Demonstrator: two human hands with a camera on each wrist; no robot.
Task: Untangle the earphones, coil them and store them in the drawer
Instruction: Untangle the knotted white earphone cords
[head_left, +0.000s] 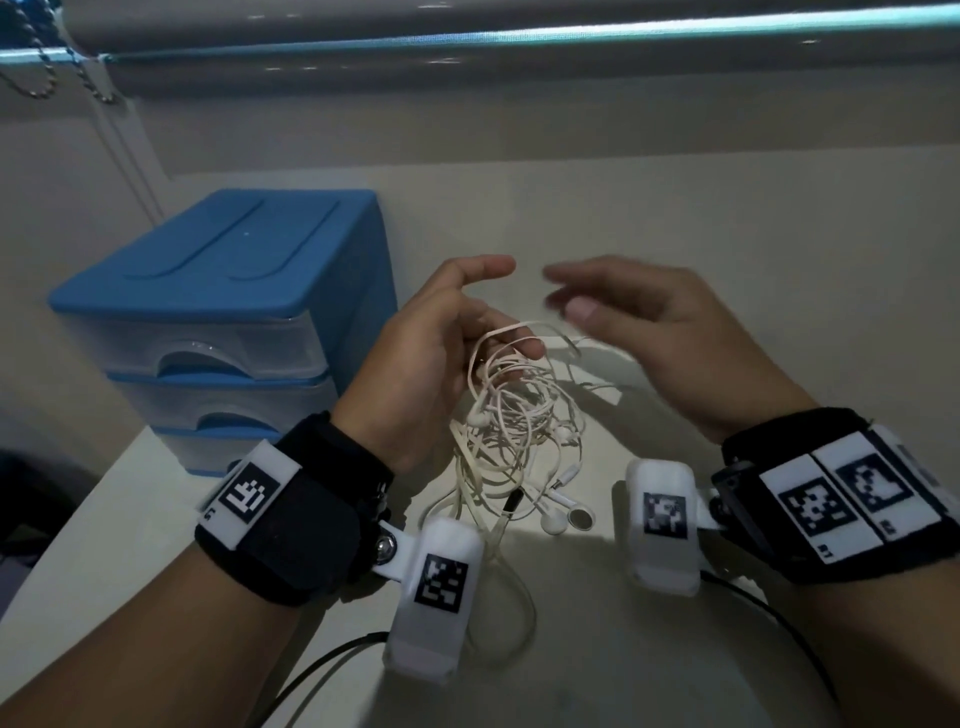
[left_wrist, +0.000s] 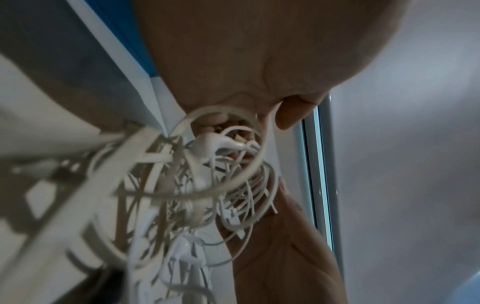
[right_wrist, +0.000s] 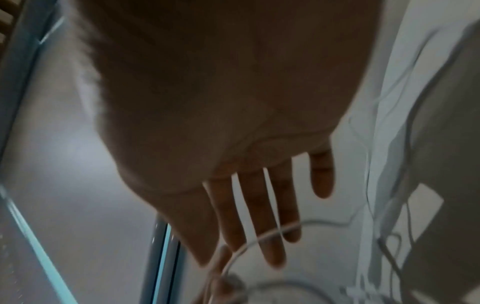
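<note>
A tangle of white and cream earphones (head_left: 514, 415) hangs from my left hand (head_left: 488, 317) down onto the pale table (head_left: 727, 234); earbuds and a plug lie at its lower end. The left hand's curled fingers hold several loops of the cable. In the left wrist view the earphones (left_wrist: 207, 185) loop round those fingers (left_wrist: 285, 115). My right hand (head_left: 571, 291) hovers blurred just right of the tangle, fingers straight and holding nothing. In the right wrist view a thin cable (right_wrist: 249, 240) crosses in front of the straight fingers (right_wrist: 272, 216). A blue drawer unit (head_left: 218, 260) stands left, its translucent drawers closed.
A window blind with a bead chain (head_left: 36, 78) runs along the back wall. Black leads (head_left: 322, 665) from the wrist cameras trail over the table's near part. The table's left edge passes just below the drawer unit.
</note>
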